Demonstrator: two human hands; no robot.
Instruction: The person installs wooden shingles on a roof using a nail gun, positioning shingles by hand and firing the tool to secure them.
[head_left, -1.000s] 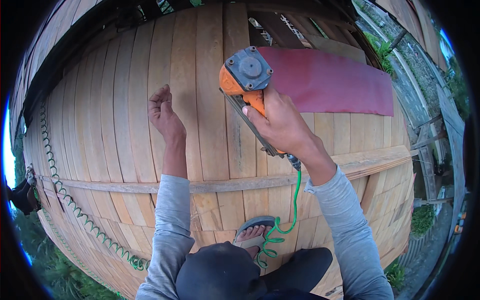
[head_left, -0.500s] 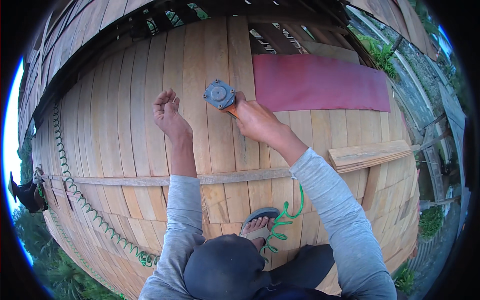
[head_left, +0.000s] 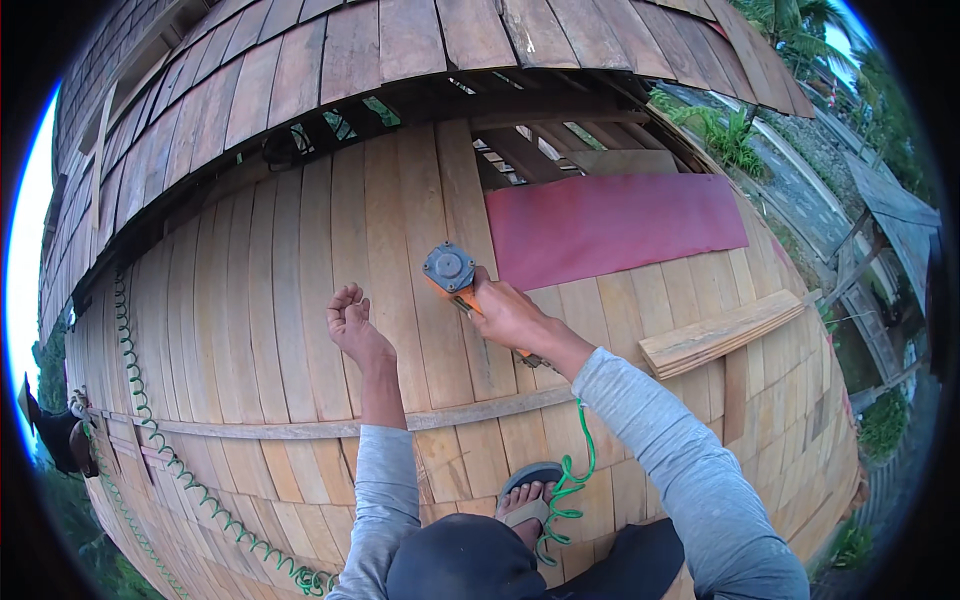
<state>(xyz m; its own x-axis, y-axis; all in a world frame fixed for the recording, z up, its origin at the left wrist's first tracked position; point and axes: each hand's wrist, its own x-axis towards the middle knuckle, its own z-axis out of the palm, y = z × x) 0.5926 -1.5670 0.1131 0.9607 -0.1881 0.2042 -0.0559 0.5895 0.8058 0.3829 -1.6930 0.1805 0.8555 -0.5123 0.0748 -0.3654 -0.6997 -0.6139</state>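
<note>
Nailer [head_left: 450, 266] has moved away from the head toward the wooden shingles [head_left: 385, 215], left of the red sheet [head_left: 612, 228]; can't confirm contact. Right hand [head_left: 512, 318] has fingers wrapped round its grip. Left hand [head_left: 360, 328] still curled, contents unclear. Reads as tool positioning; no fastening visible.

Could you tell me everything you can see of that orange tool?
The orange tool has a squarish grey cap, apparently metal, with a round raised centre and corner bolts. The right hand grips its handle, hiding much of the body. It is over pale wooden boards, cap toward the camera; contact is unclear. A green coiled hose shows near its rear, any joint hidden.
</note>
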